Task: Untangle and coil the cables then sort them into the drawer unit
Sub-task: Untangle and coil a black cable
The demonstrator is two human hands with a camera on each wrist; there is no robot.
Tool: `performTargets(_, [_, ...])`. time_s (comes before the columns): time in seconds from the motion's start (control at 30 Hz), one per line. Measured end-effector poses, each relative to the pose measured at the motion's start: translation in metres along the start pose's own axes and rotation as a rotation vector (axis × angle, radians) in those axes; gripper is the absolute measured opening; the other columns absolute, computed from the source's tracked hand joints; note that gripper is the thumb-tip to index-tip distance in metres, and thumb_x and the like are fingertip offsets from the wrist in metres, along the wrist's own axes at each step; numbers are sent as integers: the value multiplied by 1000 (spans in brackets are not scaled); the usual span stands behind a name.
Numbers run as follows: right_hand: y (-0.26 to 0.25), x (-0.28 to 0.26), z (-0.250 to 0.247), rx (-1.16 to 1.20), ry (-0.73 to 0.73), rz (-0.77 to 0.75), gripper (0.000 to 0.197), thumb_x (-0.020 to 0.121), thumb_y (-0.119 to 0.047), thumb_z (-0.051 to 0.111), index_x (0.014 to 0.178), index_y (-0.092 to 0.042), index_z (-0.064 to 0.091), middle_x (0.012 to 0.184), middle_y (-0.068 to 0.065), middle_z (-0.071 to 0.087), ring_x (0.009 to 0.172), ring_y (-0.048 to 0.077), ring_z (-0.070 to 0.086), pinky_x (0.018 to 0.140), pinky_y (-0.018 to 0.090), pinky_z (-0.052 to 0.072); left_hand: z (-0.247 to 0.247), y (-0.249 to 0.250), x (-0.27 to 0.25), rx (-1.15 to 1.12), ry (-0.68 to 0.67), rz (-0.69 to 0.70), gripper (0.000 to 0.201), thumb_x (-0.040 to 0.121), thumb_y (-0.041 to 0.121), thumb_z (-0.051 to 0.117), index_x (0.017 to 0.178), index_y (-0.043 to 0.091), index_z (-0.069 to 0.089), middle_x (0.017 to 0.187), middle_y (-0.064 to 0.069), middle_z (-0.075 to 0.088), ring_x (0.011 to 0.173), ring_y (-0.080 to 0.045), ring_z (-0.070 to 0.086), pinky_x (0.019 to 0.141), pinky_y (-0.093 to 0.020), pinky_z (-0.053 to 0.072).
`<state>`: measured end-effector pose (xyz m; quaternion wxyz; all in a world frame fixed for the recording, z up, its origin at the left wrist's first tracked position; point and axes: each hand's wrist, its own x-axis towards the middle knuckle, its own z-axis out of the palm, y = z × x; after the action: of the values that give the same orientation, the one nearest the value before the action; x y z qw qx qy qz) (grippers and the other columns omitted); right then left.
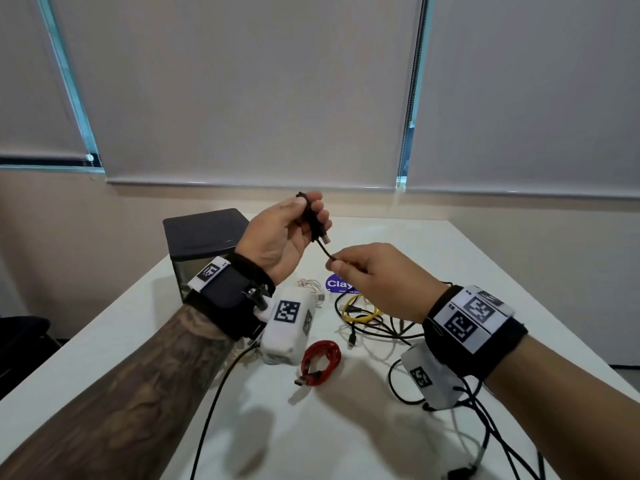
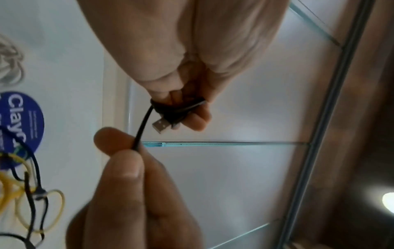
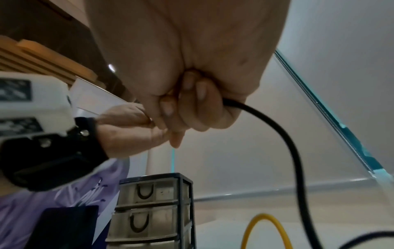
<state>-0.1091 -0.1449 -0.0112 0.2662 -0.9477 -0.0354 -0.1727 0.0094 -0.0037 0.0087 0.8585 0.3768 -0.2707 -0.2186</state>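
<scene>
1. Centrally, above a white table (image 1: pixel 467 258), a small coiled bundle of black cable (image 1: pixel 310 216) is gripped in the curled fingers of the left hand (image 1: pixel 282 237); a USB plug (image 2: pixel 161 125) pokes out.
2. At 4 o'clock from the bundle, the cable's loose length is pinched by the right hand (image 1: pixel 377 275).
3. At 9 o'clock, a dark drawer unit (image 1: pixel 204 237) is seen.
4. At 6 o'clock, a red coil (image 1: pixel 320 362) and a yellow-and-black tangle (image 1: pixel 367 315) are laid on the table.

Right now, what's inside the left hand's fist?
The left hand holds a bundle of black cable, its USB plug poking out. The turns inside the palm are covered.
</scene>
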Motion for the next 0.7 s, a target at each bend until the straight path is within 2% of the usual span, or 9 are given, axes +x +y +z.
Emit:
performTargets(0.07, [-10,-5,-4,-28,-35,-47,31,102,-36,52,96,-12,70,76,5,67,62,17,54,64,38,48,-6,-4,3,96,52,57,23,103,6,37,108,-3,58,80,-7,61,71,-19,63,83,-35,55])
performTargets(0.13, [-18,-9,-11,-6,-3,-88,26,101,-32,55,92,-13,71,69,-1,64,57,8,49,59,30,44,-11,-6,3,250,50,76,23,103,4,39,109,-4,59,80,-8,62,73,-20,63,78,-30,55])
performTargets(0.23, [-18,-5,-24,69,111,-109,21,99,-26,61,84,-16,72,54,-13,52,50,7,42,50,19,33,-8,-13,-7,552,-116,48,23,102,4,42,107,-5,63,82,-12,64,73,-20,62,67,-30,52])
performTargets(0.3, [-15,-1,-32,82,192,-133,19,97,-28,63,82,-19,72,60,-13,62,53,6,50,55,22,41,0,-17,-15,649,-234,-24,27,103,9,40,99,-3,65,80,-14,63,71,-22,61,67,-36,48])
performTargets(0.4, [-3,4,-36,155,281,-130,15,93,-27,70,81,-17,70,71,-4,72,68,10,67,70,34,56,10,-15,-21,552,-292,-174,39,106,20,33,97,-2,63,81,-15,59,69,-23,55,73,-40,44])
performTargets(0.53, [14,6,-33,320,311,-93,21,90,-27,75,84,-10,65,73,20,65,62,27,52,61,39,45,13,-13,-24,462,-359,-280,34,102,15,31,94,0,61,71,-5,48,62,-18,45,75,-38,43])
performTargets(0.57, [17,6,-31,339,309,-82,19,93,-27,72,86,-11,66,71,20,61,60,24,47,57,35,40,13,-12,-26,402,-366,-308,33,102,16,31,94,2,60,71,-3,45,62,-17,44,77,-38,43])
performTargets(0.63, [19,8,-24,384,304,-37,18,100,-25,62,90,-12,69,58,2,52,53,6,42,52,18,36,15,-11,-27,222,-369,-351,31,102,19,31,95,5,58,72,-2,42,62,-15,43,77,-36,45])
performTargets(0.7, [21,10,-15,446,275,18,23,104,-22,53,96,-8,69,56,-7,45,48,2,37,45,13,32,17,-10,-28,37,-358,-357,29,101,19,31,95,6,56,73,-1,41,63,-14,44,78,-34,48])
